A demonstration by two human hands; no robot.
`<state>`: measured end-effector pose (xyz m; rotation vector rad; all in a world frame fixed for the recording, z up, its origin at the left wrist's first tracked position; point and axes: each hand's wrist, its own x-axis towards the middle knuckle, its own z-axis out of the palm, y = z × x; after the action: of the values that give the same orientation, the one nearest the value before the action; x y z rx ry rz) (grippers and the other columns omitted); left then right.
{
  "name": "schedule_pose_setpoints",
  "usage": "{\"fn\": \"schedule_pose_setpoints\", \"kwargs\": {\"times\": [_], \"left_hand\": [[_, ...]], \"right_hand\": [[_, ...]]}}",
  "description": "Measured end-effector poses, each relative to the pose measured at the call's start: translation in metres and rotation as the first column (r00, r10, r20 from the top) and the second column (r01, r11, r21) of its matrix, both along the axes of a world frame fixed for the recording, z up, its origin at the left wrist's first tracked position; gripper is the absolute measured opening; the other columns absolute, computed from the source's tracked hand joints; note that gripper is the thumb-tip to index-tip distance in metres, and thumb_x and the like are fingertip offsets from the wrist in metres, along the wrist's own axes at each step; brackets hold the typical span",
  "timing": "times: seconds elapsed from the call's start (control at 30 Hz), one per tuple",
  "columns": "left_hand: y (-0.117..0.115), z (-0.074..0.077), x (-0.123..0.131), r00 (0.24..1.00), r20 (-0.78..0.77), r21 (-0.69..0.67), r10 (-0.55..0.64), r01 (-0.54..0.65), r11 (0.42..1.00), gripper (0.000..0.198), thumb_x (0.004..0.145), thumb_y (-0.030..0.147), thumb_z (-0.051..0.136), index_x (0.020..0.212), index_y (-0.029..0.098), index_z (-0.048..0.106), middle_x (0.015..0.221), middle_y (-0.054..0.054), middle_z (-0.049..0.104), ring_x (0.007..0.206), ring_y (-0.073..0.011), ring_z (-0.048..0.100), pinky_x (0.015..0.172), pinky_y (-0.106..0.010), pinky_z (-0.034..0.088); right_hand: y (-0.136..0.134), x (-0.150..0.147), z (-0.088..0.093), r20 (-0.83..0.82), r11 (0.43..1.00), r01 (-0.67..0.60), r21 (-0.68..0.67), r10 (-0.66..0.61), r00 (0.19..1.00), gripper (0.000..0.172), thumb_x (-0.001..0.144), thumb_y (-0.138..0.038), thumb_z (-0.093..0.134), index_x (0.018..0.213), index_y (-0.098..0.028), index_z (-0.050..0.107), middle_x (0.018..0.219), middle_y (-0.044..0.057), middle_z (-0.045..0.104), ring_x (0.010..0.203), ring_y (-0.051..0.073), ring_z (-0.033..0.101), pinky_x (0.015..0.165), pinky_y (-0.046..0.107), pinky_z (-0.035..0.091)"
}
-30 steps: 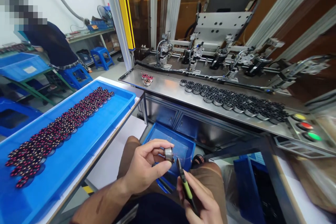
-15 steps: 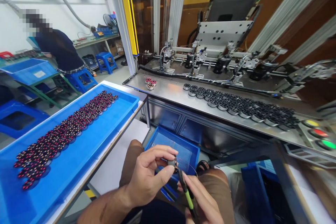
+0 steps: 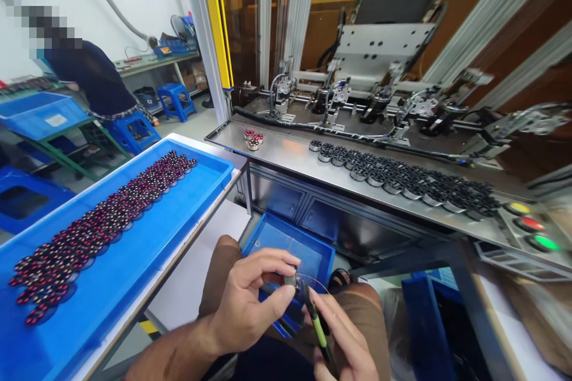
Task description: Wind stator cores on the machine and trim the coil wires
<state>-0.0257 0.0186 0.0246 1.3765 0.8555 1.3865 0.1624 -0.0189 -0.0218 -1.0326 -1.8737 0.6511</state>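
Observation:
Between the thumb and fingers of my left hand [image 3: 252, 294] is a small motor stator [image 3: 290, 280], held on edge above my lap. A thin copper wire [image 3: 315, 279] curves out from it to the right. My right hand [image 3: 342, 333] grips wire cutters with black and green handles [image 3: 319, 330]. The cutters' dark jaws point up beside the stator's right side, and a narrow gap shows between them. My fingers hide part of the stator and the lower handles.
A blue tray [image 3: 196, 214] at left bears rows of wound stators [image 3: 111, 208]. Bare stators [image 3: 393, 175] and several red-wound ones [image 3: 254, 139] lie on the metal machine ledge [image 3: 286, 155]. A blue bin [image 3: 324, 256] sits below my hands. Lit buttons [image 3: 531, 223] are at right. Another person [image 3: 89, 77] sits at far left.
The cutters' jaws have drawn slightly away from the stator, and the copper wire now arcs higher beside it. The whole view has shifted a little.

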Motion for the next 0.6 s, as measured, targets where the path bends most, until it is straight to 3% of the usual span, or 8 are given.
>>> {"fn": "schedule_pose_setpoints", "kwargs": {"times": [0.17,0.3,0.37,0.5,0.6], "left_hand": [[-0.001,0.002,0.000,0.998,-0.051,0.007,-0.020,0.020,1.000,0.013,0.083,0.015,0.069,0.096,0.018,0.070,0.106,-0.011,0.073,0.103,-0.0216,0.066,0.088,-0.032,0.055],[-0.002,0.004,0.000,0.996,-0.085,0.000,-0.018,0.018,1.000,0.013,0.082,0.018,0.069,0.095,0.018,0.071,0.105,-0.012,0.073,0.102,-0.0224,0.067,0.086,-0.032,0.056],[-0.002,0.003,-0.001,0.996,-0.093,0.007,-0.007,0.008,1.000,0.013,0.083,0.018,0.069,0.096,0.018,0.071,0.105,-0.012,0.073,0.102,-0.0228,0.067,0.086,-0.032,0.056],[0.002,-0.002,-0.007,0.985,-0.170,0.136,-0.023,0.047,0.990,0.016,0.083,0.018,0.070,0.098,0.021,0.069,0.117,-0.012,0.068,0.105,-0.0238,0.066,0.091,-0.036,0.055],[0.008,-0.009,-0.016,0.969,-0.248,0.289,0.009,0.065,0.955,0.031,0.079,0.019,0.075,0.108,0.023,0.065,0.123,-0.013,0.064,0.103,-0.0245,0.067,0.091,-0.040,0.056]], "right_hand": [[0.001,-0.006,0.008,-0.034,1.000,-0.020,-0.004,0.020,0.999,0.077,0.070,-0.002,0.046,0.143,-0.026,0.046,0.114,0.007,0.066,0.098,0.022,0.068,0.082,0.027,0.059],[0.000,0.000,0.003,0.003,1.000,0.000,0.006,0.000,1.000,0.073,0.072,-0.002,0.047,0.142,-0.026,0.049,0.113,0.006,0.070,0.098,0.023,0.070,0.080,0.025,0.060],[0.000,0.005,-0.002,0.039,1.000,0.013,0.000,-0.013,0.999,0.069,0.073,-0.004,0.051,0.139,-0.024,0.054,0.118,0.008,0.070,0.105,0.025,0.069,0.087,0.029,0.058],[0.004,0.010,-0.009,-0.021,0.977,0.079,-0.196,-0.084,0.996,0.059,0.078,-0.009,0.053,0.135,-0.019,0.057,0.125,0.011,0.067,0.112,0.025,0.066,0.097,0.036,0.053],[0.005,0.012,-0.012,-0.141,0.926,0.045,-0.374,-0.105,0.984,0.058,0.079,-0.011,0.054,0.136,-0.017,0.056,0.106,0.011,0.073,0.103,0.021,0.069,0.091,0.032,0.056]]}}
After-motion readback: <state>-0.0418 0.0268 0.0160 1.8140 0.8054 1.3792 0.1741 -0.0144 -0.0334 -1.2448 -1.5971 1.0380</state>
